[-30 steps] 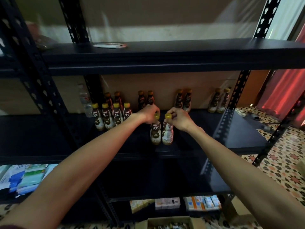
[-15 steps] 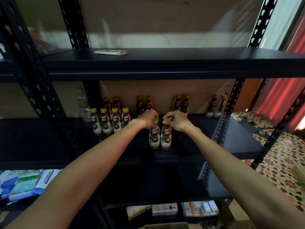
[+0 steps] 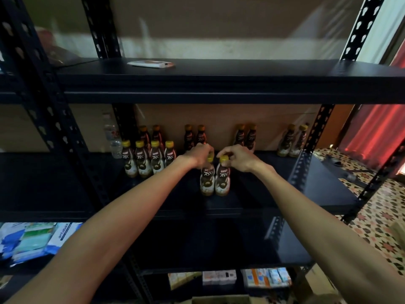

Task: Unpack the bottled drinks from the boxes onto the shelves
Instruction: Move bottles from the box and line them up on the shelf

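Two brown bottles with yellow caps stand side by side on the black middle shelf (image 3: 258,207). My left hand (image 3: 200,154) grips the cap of the left bottle (image 3: 207,179). My right hand (image 3: 237,157) pinches the cap of the right bottle (image 3: 222,179). Both bottles are upright with their bases on the shelf. To the left stands a row of several matching bottles (image 3: 149,160), and pairs of bottles (image 3: 195,137) line the back of the shelf.
A clear water bottle (image 3: 115,140) stands at the shelf's left post. A flat white packet (image 3: 151,63) lies on the upper shelf. Blue and green packs (image 3: 32,240) sit lower left, small cartons (image 3: 230,278) on the bottom shelf. Patterned floor tiles (image 3: 377,216) and a red curtain lie right.
The camera has tilted up a little, so the shelves sit lower in view. Both hands stay on the caps of the two bottles, which remain in the same spot.
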Demonstrator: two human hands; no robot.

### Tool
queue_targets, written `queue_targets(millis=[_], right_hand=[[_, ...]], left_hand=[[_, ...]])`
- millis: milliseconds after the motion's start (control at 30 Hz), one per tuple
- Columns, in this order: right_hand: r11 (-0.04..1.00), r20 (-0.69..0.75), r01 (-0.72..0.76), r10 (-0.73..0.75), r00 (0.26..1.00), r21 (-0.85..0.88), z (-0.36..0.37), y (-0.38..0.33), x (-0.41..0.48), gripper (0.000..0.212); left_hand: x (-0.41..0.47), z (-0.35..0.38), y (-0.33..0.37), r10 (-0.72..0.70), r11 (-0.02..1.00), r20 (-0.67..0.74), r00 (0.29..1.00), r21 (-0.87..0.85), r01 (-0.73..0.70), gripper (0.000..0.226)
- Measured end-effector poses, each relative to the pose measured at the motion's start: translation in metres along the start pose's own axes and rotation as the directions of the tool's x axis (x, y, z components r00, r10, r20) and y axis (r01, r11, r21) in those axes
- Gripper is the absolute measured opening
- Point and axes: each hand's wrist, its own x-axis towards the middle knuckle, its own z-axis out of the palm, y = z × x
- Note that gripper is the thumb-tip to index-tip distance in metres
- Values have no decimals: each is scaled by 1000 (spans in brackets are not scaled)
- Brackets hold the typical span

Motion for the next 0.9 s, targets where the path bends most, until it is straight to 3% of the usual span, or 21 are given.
queue_targets(millis=[133, 267, 367, 533, 633, 900], right_hand=[[998, -4, 56, -56, 998, 7, 8, 11, 6, 45], [991, -87, 125, -120, 989, 50, 21, 12, 16, 46], [989, -132, 143, -137, 982, 40, 30, 6, 27, 45], [992, -185, 120, -110, 977, 48, 51, -4, 60, 47], [988, -229, 107, -79, 970, 115, 58, -14, 72, 54], [985, -248, 70, -29, 968, 160, 68, -26, 93, 41]], left_hand=[[7, 0, -7, 25, 999, 5, 1000, -37, -25, 60], [14, -2, -15, 44, 999, 3, 999, -5, -44, 44], [21, -7, -26, 38, 999, -22, 999, 29, -38, 45], [27, -13, -50, 62, 977, -167, 984, 214, -26, 34], [29, -16, -60, 78, 949, -230, 970, 316, -2, 39], [38, -19, -80, 80, 922, -273, 959, 387, 33, 37]])
